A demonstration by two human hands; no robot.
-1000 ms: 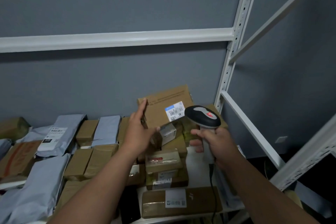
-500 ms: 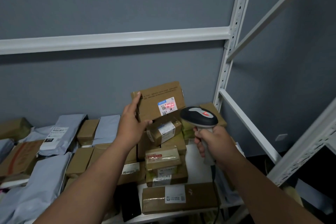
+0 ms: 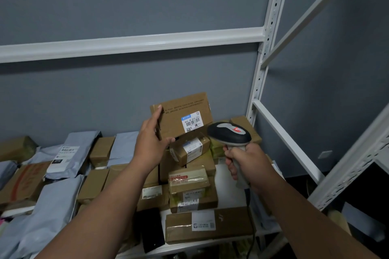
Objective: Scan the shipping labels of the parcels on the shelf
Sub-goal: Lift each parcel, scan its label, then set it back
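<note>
Above the shelf (image 3: 210, 246), left hand (image 3: 150, 145) grips flat cardboard parcel (image 3: 181, 116); right hand (image 3: 246, 164) grips scanner (image 3: 229, 135).

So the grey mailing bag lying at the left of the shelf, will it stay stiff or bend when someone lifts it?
The grey mailing bag would probably bend: its surface is wrinkled and sags over the boxes beside it. It looks like smooth plastic, so it may slip a little. It seems thin, so it is likely light.

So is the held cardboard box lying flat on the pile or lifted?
Lifted: the left hand holds the cardboard box tilted above the pile, label facing the scanner.
</note>
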